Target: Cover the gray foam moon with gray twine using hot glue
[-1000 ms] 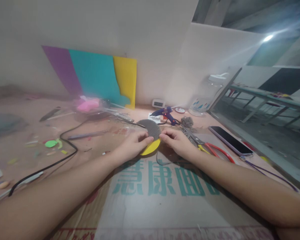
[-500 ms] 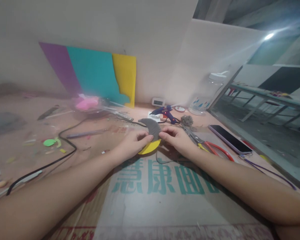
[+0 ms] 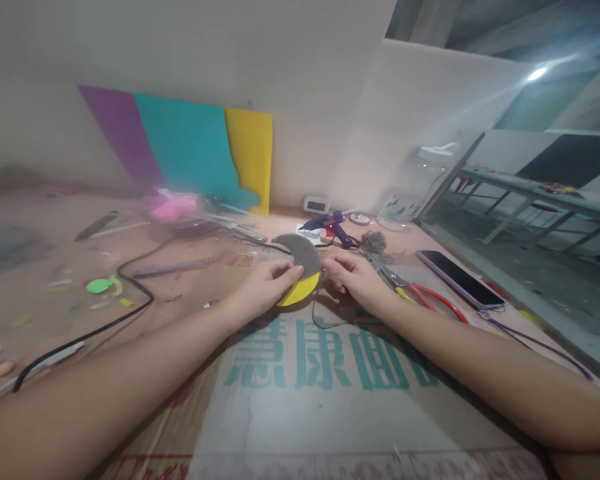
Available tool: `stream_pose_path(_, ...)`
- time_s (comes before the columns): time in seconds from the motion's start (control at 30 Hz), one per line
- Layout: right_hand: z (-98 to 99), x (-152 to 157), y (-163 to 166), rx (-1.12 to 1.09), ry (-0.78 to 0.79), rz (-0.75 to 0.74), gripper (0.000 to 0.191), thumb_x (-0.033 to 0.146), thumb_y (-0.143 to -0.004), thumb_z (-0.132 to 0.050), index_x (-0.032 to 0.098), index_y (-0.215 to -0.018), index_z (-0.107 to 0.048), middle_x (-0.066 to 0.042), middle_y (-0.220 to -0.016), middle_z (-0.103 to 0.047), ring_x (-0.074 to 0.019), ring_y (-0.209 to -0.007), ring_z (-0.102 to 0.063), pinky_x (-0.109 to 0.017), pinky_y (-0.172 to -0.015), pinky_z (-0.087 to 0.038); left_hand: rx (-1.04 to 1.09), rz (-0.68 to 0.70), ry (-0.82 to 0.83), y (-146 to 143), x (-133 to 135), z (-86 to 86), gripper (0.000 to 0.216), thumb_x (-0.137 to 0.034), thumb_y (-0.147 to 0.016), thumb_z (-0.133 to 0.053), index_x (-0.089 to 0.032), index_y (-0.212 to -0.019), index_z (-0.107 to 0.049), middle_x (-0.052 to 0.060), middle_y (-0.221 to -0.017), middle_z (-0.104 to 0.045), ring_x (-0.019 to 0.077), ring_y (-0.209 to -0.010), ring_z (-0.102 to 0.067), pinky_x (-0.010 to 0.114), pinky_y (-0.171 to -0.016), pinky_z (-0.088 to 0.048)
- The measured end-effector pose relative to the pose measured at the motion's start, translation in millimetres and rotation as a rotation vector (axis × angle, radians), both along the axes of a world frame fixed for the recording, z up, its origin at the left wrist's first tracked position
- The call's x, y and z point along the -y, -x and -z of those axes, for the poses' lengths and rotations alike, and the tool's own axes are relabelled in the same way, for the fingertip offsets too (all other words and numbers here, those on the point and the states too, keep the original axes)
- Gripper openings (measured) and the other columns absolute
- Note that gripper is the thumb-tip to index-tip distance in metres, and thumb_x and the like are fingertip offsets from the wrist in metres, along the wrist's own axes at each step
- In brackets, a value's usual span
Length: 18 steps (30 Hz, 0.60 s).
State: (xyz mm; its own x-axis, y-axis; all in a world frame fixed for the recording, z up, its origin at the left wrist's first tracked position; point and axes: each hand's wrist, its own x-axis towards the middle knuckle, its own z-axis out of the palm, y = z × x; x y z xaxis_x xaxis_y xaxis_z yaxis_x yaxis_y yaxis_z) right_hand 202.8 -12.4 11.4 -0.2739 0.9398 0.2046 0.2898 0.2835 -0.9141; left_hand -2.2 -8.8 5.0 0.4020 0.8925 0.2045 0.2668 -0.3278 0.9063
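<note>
A round yellow disc, its upper part covered with wound grey cord, stands tilted on a cardboard sheet printed with green characters. My left hand grips the disc's left edge, fingers curled over the grey part. On the right side, my right hand pinches the grey cord against the disc's rim. A loose loop of that cord trails onto the cardboard below the disc.
A blue glue gun, a ball of grey cord, red-handled scissors and a phone lie to the right. A black cable, foam scraps and coloured sheets against the wall sit left.
The disc has turned slightly in my hands and my right fingers have shifted along its rim. Both hands stay in place.
</note>
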Motion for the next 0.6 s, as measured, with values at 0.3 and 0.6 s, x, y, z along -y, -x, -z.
stream_pose_path(0.3, -0.1, -2.0, 0.6, 0.058, -0.066, -0.028, 0.027, 0.044, -0.08, -0.065, 0.017, -0.076, -0.063, -0.002, -0.081, -0.062, -0.0064, -0.048, -0.047, -0.022, -0.045, -0.038, 0.067, 0.007, 0.018, -0.7, -2.3, 2.9, 0.036, -0.049, -0.084, -0.053, -0.017, -0.067, -0.051, -0.005, -0.062, -0.043, 0.0098, -0.058, -0.039, 0.022, -0.053, -0.03)
stream_pose_path(0.6, -0.3, 0.8, 0.3, 0.04, -0.009, -0.05, 0.027, 0.045, -0.082, -0.062, 0.018, -0.083, -0.063, 0.003, -0.061, -0.055, -0.0093, -0.046, -0.045, -0.023, -0.045, -0.038, 0.134, 0.007, 0.037, -1.8, -0.9, 0.9, 0.033, -0.047, -0.08, -0.058, -0.017, -0.068, -0.054, -0.004, -0.062, -0.048, 0.01, -0.058, -0.042, 0.022, -0.054, -0.034)
